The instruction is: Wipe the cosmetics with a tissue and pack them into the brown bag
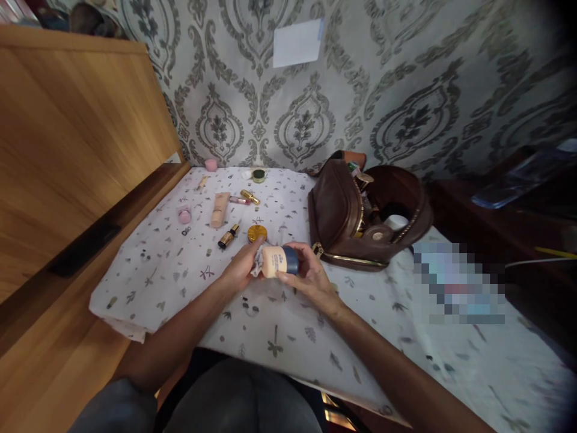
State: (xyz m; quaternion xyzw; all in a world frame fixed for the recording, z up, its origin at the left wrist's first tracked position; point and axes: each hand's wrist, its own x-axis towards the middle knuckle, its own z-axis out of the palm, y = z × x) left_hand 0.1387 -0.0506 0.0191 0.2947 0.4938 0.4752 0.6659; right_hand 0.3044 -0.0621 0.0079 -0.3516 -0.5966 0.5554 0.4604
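Observation:
Both my hands hold a small beige bottle with a dark blue cap (278,260) above the patterned white cloth (180,282). My right hand (309,273) grips the cap end. My left hand (241,264) holds the beige end together with a white tissue (256,264). The bottle lies sideways between the hands.
An open brown bag (356,216) stands to the right with items inside. Behind my hands lie a gold round compact (257,233), a beige tube (220,209), a small dark bottle (228,236), a pink jar (184,214) and a green jar (258,175). A wooden panel (67,138) rises on the left.

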